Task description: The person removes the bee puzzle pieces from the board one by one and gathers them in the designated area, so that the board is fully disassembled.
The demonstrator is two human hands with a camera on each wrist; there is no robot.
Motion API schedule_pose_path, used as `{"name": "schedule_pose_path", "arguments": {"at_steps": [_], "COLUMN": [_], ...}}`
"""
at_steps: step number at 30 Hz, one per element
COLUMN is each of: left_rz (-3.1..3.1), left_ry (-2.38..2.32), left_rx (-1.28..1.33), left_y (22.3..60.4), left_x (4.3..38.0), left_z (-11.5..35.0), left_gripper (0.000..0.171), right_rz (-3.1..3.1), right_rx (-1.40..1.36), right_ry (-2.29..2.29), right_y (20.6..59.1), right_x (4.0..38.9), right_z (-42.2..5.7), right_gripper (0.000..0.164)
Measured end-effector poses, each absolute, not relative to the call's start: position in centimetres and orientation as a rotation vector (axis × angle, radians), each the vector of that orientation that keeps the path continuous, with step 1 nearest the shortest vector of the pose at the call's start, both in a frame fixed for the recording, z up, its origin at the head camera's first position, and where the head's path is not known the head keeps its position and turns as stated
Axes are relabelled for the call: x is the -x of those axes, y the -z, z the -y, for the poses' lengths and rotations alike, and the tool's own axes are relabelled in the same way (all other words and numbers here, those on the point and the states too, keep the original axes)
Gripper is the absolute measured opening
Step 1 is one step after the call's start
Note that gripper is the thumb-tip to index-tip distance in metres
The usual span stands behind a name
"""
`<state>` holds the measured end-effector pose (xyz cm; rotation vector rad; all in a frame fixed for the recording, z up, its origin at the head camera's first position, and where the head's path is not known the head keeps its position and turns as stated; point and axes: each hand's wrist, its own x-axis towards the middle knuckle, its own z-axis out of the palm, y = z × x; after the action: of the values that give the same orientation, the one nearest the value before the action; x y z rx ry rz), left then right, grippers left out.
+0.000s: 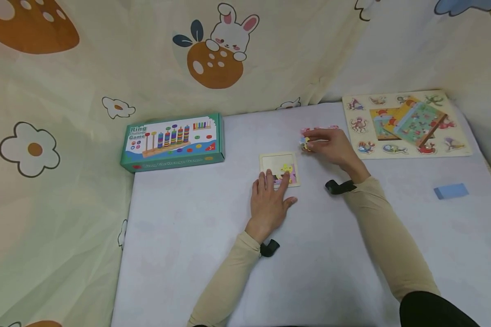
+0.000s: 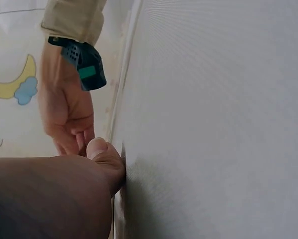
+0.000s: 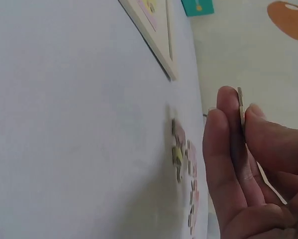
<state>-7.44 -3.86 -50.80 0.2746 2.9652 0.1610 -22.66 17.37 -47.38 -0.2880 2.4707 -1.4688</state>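
Observation:
A small square puzzle tray (image 1: pixel 272 162) with a pale wooden rim lies mid-table, its lower part filled with colourful pieces that show a yellow figure. My left hand (image 1: pixel 268 206) rests over the tray's near edge, fingers straight and spread, fingertips on the tray. To the right and farther back, my right hand (image 1: pixel 331 147) is near several loose puzzle pieces. The right wrist view shows a thin puzzle piece (image 3: pixel 241 107), edge-on, pinched between thumb and fingers above the table. Beside it lie loose puzzle pieces (image 3: pixel 178 154), partly hidden by the hand in the head view.
A green Ring Challenge Game box (image 1: pixel 172 143) stands at the back left. At the back right lies a large wooden sea-animal board (image 1: pixel 358 136) with two colourful cards (image 1: pixel 419 120) on it. A blue block (image 1: pixel 451 191) sits near the right edge. Patterned cloth hangs behind.

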Motion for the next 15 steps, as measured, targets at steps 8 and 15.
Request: {"name": "schedule_pose_path", "arguments": {"at_steps": [8,15], "left_rz": [-2.968,-2.971], "left_ry": [-0.152,-0.146], "left_rx": [-0.275,-0.27], "left_y": [50.9,51.0], "left_x": [7.4,7.4], "left_z": [3.9,3.8], "left_gripper": [0.075,0.076], "right_rz": [-2.443,-2.534], "right_rx": [0.093,0.038], "right_ry": [1.649,1.624], "right_y": [47.6,48.4], "right_x": [22.4,22.9], "right_z": [-19.3,-21.0], "right_gripper": [0.044,0.045]}}
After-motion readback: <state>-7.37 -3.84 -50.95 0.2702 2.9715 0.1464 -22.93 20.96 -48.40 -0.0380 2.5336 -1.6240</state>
